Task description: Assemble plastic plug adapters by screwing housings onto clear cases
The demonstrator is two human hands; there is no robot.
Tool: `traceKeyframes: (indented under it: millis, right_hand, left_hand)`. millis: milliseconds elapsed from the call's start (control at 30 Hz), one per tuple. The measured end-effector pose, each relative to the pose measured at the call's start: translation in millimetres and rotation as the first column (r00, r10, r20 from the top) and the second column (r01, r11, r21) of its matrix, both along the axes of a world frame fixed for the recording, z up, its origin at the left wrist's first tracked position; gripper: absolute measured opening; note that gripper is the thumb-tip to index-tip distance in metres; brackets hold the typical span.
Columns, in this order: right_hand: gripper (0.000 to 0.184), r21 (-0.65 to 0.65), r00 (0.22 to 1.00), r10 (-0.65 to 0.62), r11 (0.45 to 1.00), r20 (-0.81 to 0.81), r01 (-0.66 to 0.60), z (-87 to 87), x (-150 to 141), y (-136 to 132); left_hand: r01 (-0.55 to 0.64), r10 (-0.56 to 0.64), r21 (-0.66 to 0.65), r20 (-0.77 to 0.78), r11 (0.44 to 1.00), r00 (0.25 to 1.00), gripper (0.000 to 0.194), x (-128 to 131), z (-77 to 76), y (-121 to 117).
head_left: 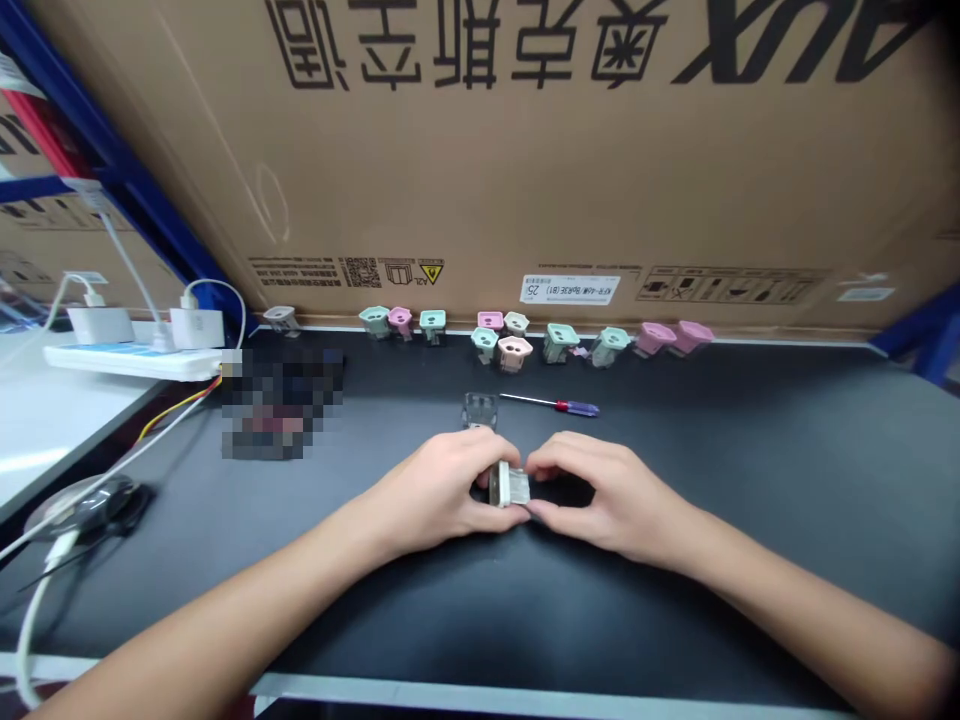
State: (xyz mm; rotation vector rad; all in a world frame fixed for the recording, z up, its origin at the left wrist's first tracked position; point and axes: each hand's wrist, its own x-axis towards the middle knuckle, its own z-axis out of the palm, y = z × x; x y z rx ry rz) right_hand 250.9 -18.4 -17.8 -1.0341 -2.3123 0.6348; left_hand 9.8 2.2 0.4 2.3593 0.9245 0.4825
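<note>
Near the middle of the desk, my left hand [457,485] pinches a small white plastic casing [507,484] between thumb and fingers. A translucent grey part extends from its right side. My right hand [611,495] curves in from the right, with thumb and index fingertips closed at that translucent end. Part of the casing is hidden by the left fingers. Just beyond the left hand sits a clear plastic piece [480,409]. A screwdriver [576,408] with a blue and red handle lies past both hands, its shaft pointing left.
Several small pastel casings, such as a green one [561,340] and a pink one [691,336], line the back edge before a large cardboard box [480,180]. At left are a white power strip [135,362], cables, a dark round device [82,510] and a pixelated patch.
</note>
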Motion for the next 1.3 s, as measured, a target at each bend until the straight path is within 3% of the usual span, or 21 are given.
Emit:
traceKeyframes:
  millis: [300, 500, 933, 1067, 1133, 1300]
  right_hand:
    - [0.014, 0.0, 1.0, 0.0, 1.0, 0.016, 0.0, 1.8, -1.1, -2.1]
    - [0.014, 0.067, 0.997, 0.012, 0.998, 0.071, -0.017, -0.5, -2.7, -2.3]
    - [0.016, 0.123, 1.0, 0.01, 0.992, 0.007, -0.011, -0.1, -7.3, -5.3]
    - [0.007, 0.088, 0.99, -0.037, 0.995, -0.134, 0.049, 6.4, 0.4, -4.5]
    - [0.01, 0.142, 0.981, -0.035, 0.988, -0.192, 0.063, 10.1, 4.2, -4.9]
    - [0.025, 0.305, 0.98, 0.099, 0.951, -0.17, -0.043, 12.7, 3.6, -8.7]
  left_hand:
    - [0.013, -0.013, -0.005, -0.001, 1.0, 1.0, 0.031, -0.7, -1.7, 1.2]
    - [0.027, -0.027, 0.017, -0.014, 0.999, 1.0, 0.028, 1.4, -1.4, -1.3]
    - [0.031, -0.031, 0.014, -0.054, 0.999, 0.998, 0.028, -2.3, 4.8, -2.9]
    - [-0.05, 0.058, -0.08, 0.096, 0.996, 0.994, 0.025, -8.7, 10.6, 3.1]
    - [-0.065, 0.106, -0.183, 0.227, 0.981, 0.968, 0.03, -10.3, 13.1, 4.8]
    - [0.05, 0.128, -0.401, 0.404, 0.915, 0.906, 0.033, -6.3, 16.1, -1.2]
